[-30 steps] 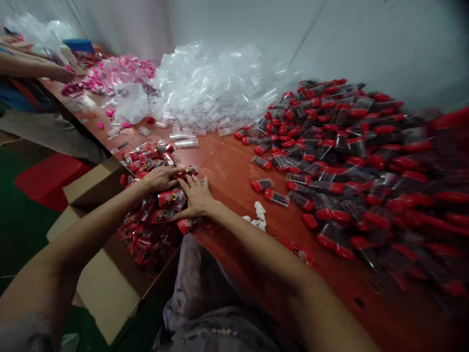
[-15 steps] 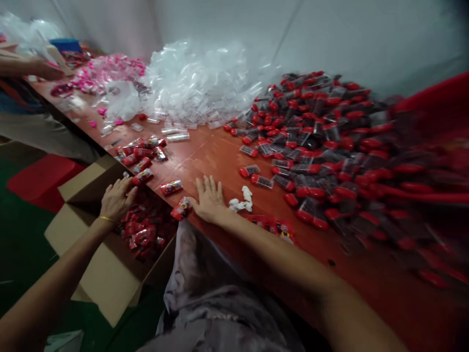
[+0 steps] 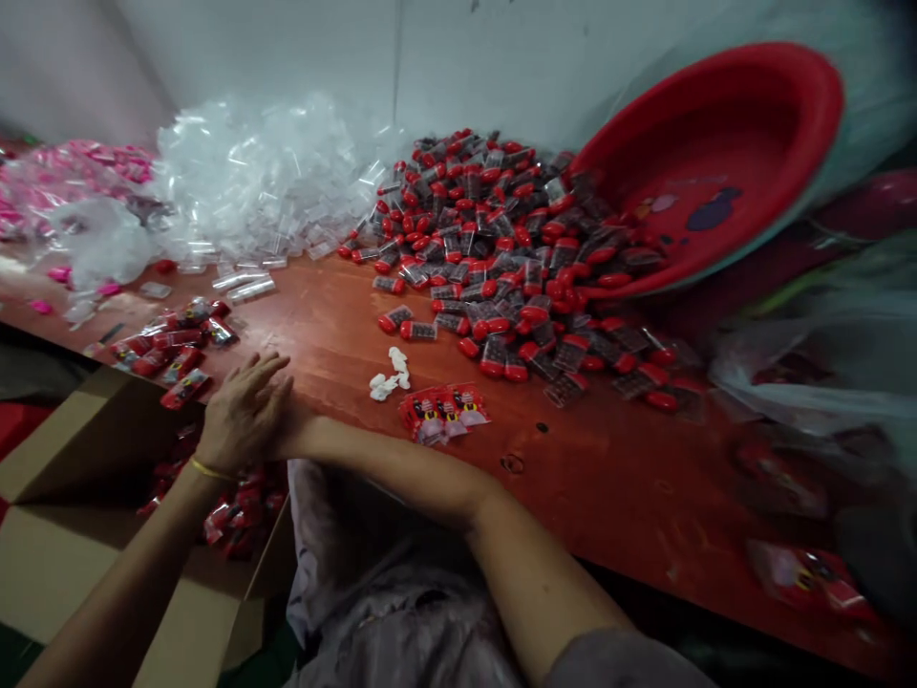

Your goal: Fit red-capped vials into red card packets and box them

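Observation:
My left hand (image 3: 244, 413), a thin gold bracelet at its wrist, lies with fingers spread at the front edge of the red table (image 3: 616, 478). It covers my right hand (image 3: 299, 435); only the wrist and forearm show, so the right fingers are hidden. Just left of my hands, several red packets (image 3: 172, 346) lie at the table edge. Below them an open cardboard box (image 3: 57, 535) holds more red packets (image 3: 236, 511). A small stack of red printed packets (image 3: 444, 411) and a crumpled white scrap (image 3: 391, 375) lie to the right of my hands.
A big heap of red-capped tubes (image 3: 501, 248) spills from a tilted red basin (image 3: 716, 162). Clear plastic tubes (image 3: 265, 182) pile up at the back, with pink items (image 3: 78, 167) at far left. Plastic bags (image 3: 809, 382) crowd the right side.
Both hands pushed red packets off the edge into the box. My left hand then rose from the box onto the table edge, over my right hand. The view swung right.

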Demonstrator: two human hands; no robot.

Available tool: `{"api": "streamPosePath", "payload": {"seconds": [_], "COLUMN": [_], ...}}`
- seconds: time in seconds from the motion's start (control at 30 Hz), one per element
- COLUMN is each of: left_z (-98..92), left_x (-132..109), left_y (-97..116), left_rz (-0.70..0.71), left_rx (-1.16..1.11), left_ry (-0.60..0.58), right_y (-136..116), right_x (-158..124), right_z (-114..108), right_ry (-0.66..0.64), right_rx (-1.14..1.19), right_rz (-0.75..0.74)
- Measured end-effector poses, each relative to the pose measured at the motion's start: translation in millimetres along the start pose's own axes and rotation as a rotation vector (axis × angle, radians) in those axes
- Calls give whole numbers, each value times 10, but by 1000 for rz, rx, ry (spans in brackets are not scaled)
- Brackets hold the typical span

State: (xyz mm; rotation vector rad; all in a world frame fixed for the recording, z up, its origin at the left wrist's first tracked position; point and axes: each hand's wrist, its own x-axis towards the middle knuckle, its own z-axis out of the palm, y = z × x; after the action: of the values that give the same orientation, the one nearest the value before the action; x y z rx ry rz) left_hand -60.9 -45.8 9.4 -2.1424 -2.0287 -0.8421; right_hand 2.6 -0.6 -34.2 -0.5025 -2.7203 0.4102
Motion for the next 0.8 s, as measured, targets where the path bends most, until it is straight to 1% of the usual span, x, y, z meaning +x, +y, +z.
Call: {"api": "streamPosePath", "payload": {"seconds": [0.03,0.1,0.17,0.23,0.3,0.37,0.4,0.47,0.53,0.6,0.67,0.7,0.77,0.8], "left_z": [73,287,559,830,1043,1172,1206,1224,1202,1176,1174,1187,1232,1259], "left_x": [29,93,160,217,256,277,279,267,231,180,128,108,85,81], "left_y": [65,220,412,615,779,858,861,807,709,610,533,504,464,453], "left_rz": [15,53,113,147,182,216,228,236,243,256,251,229,152,107], "left_rx": [-22,-60,-81,-44,26,82,95,93,69,42,8,-15,-77,-111], "left_ry": [-11,-47,-107,-138,-167,-218,-246,-280,-283,-272,-257,-244,-214,-200], "right_y": [103,338,565,746,879,985,1035,1137,1248,1368,1496,1562,1686,1740], "right_x": [-178,-585,-1004,-1376,-1655,-1815,-1845,-1812,-1675,-1477,-1279,-1198,-1107,-1105], "right_z": [-117,-384,-649,-862,-994,-1054,-1065,-1064,-1040,-996,-938,-910,-868,-859], "right_ry": [-20,23,90,115,120,126,134,160,191,206,184,146,77,55], "right_rx": [-51,-93,-119,-149,-188,-215,-222,-229,-233,-236,-232,-222,-206,-206], "right_rz": [76,220,454,643,747,801,810,798,765,718,652,630,594,575]}}
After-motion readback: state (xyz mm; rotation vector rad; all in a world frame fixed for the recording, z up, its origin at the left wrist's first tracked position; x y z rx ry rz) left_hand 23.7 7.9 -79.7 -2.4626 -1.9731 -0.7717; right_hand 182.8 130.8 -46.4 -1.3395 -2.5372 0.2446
